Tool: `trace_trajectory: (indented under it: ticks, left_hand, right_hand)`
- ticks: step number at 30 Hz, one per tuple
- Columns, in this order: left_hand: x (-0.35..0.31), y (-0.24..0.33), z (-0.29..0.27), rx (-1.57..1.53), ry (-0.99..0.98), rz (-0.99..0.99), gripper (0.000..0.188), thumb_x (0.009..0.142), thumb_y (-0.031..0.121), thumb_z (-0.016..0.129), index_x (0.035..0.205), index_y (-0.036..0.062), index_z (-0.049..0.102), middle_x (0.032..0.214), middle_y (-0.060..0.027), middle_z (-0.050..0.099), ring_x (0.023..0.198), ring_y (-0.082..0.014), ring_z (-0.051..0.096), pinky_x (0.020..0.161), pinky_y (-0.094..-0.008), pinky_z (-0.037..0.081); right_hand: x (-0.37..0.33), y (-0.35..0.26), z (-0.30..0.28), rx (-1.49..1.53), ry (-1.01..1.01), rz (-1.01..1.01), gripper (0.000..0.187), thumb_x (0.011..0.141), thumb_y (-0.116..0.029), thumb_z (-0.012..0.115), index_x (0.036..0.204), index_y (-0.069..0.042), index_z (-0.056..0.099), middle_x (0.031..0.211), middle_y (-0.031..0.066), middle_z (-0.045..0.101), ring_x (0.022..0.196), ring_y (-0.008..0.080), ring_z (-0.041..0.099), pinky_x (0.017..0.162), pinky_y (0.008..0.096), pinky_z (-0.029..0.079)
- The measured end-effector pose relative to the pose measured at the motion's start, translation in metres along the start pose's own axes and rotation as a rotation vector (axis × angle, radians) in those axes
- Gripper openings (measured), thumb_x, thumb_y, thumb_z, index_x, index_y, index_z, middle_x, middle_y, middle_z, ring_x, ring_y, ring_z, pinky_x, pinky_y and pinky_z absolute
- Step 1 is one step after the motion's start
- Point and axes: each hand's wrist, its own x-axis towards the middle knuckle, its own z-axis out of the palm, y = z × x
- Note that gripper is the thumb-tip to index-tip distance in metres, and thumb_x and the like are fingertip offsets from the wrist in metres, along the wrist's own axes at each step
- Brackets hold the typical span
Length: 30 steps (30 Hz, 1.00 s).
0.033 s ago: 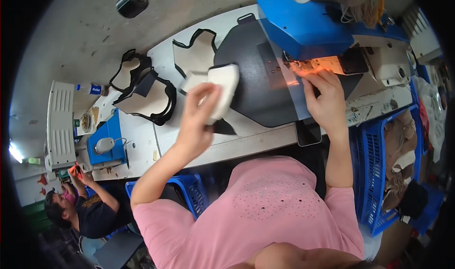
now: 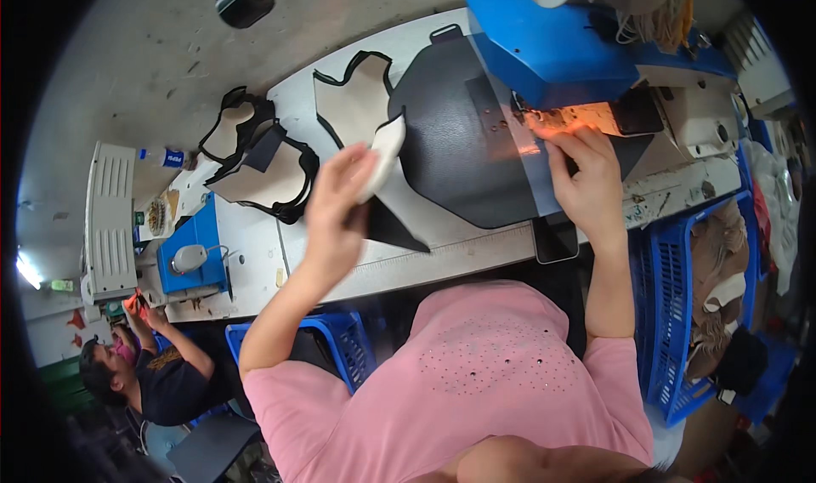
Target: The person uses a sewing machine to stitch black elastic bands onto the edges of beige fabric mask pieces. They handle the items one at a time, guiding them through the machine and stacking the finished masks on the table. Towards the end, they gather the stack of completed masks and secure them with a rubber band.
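My left hand [image 2: 333,211] is closed on a cream-coloured padded piece [image 2: 388,153] with a dark edge, held tilted above the table. A black pointed flap [image 2: 389,225] shows just below that hand; whether it belongs to the held piece I cannot tell. My right hand [image 2: 588,177] is at the blue sewing machine head [image 2: 557,53], thumb and fingers pinched together beside the orange-lit machine plate [image 2: 586,117]. What those fingertips hold is too small to make out. Between my hands lies a large black sheet [image 2: 459,151], its right part under a clear strip [image 2: 544,181].
Several cream pieces with black edging [image 2: 353,100] lie at the back left of the white table [image 2: 442,249]. A phone [image 2: 554,239] sits at the front edge. Blue baskets [image 2: 671,313] flank me. Far left, a co-worker [image 2: 170,372] works at another machine.
My left hand has moved slightly left, and the cream piece has turned so it shows narrower. More of the black flap beneath shows. My right hand stays at the machine.
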Motion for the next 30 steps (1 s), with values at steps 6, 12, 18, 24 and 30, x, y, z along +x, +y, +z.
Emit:
trace_trajectory:
  ticks: [6, 12, 18, 24, 30]
  left_hand:
    - [-0.022, -0.013, -0.094, 0.559, 0.577, 0.356, 0.024, 0.081, -0.004, 0.055, 0.105, -0.0036, 0.059, 0.110, -0.0231, 0.059, 0.102, -0.0363, 0.058, 0.086, -0.0401, 0.048]
    - [-0.068, -0.092, -0.081, 0.811, 0.418, 0.337, 0.035, 0.067, 0.003, 0.066, 0.099, 0.0144, 0.069, 0.114, -0.0148, 0.060, 0.106, -0.0369, 0.055, 0.089, -0.0414, 0.046]
    - [-0.086, -0.164, -0.051, 0.173, 0.067, -0.120, 0.052, 0.087, 0.049, 0.047, 0.117, 0.0094, 0.059, 0.130, -0.0133, 0.048, 0.124, -0.0338, 0.040, 0.100, -0.0402, 0.033]
    - [-0.043, -0.157, -0.064, 0.597, 0.677, -0.180, 0.030, 0.078, 0.023, 0.066, 0.100, 0.0041, 0.060, 0.107, -0.0095, 0.055, 0.103, -0.0300, 0.048, 0.090, -0.0375, 0.036]
    - [-0.038, -0.178, -0.070, 0.656, 0.519, -0.140, 0.021, 0.068, -0.001, 0.062, 0.088, 0.0055, 0.060, 0.098, -0.0098, 0.054, 0.097, -0.0292, 0.050, 0.085, -0.0383, 0.040]
  right_hand:
    - [-0.002, 0.001, -0.002, -0.017, -0.018, 0.052, 0.016, 0.075, -0.003, 0.058, 0.088, -0.005, 0.066, 0.074, 0.0082, 0.054, 0.074, 0.0256, 0.053, 0.069, 0.0349, 0.042]
    - [-0.001, -0.002, 0.000, -0.016, -0.022, 0.036, 0.020, 0.075, -0.003, 0.058, 0.092, -0.007, 0.067, 0.074, 0.0073, 0.054, 0.074, 0.0244, 0.052, 0.070, 0.0344, 0.041]
    - [0.000, -0.004, -0.004, -0.007, -0.048, 0.069, 0.022, 0.076, -0.003, 0.057, 0.094, -0.009, 0.067, 0.073, 0.0062, 0.053, 0.074, 0.0234, 0.051, 0.071, 0.0332, 0.041]
    - [-0.001, -0.003, -0.002, -0.034, -0.033, 0.061, 0.023, 0.077, -0.003, 0.057, 0.096, -0.010, 0.068, 0.073, 0.0062, 0.053, 0.074, 0.0233, 0.051, 0.072, 0.0329, 0.041]
    - [0.000, -0.005, -0.003, -0.024, -0.039, 0.062, 0.023, 0.077, -0.003, 0.057, 0.097, -0.010, 0.068, 0.073, 0.0062, 0.052, 0.074, 0.0232, 0.051, 0.072, 0.0328, 0.041]
